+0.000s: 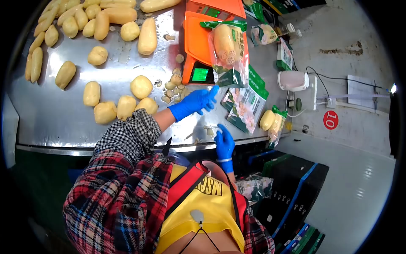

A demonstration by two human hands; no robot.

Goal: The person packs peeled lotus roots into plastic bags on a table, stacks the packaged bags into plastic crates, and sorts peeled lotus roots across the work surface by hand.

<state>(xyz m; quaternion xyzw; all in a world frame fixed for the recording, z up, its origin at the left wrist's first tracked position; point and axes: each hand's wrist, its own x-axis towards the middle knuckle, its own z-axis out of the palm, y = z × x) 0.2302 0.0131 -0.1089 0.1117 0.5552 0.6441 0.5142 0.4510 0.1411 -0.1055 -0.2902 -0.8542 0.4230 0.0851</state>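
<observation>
Bagged lotus root [224, 42] lies on the orange scale [196, 38], seemingly so that the scale bears its weight, and off to one side, which leaves the lit green display [199, 75] uncovered. Just beside the bag's lower end, my left grip [193, 104] has its fingers extended around nothing, while my right grip [225, 146], loosely spread and empty, hangs near the front edge of the worktop [50, 114]. Printed pouches [246, 105] lie to the right and loose lotus root sections [141, 86] to the left, presumably to keep both within reach.

Food-packing workroom here, peeled lotus roots [101, 26] spread over a steel table [55, 122] upper left, orange scale [197, 40] top centre, printed pouches [247, 103] beside it, crates [281, 190] lower right.
</observation>
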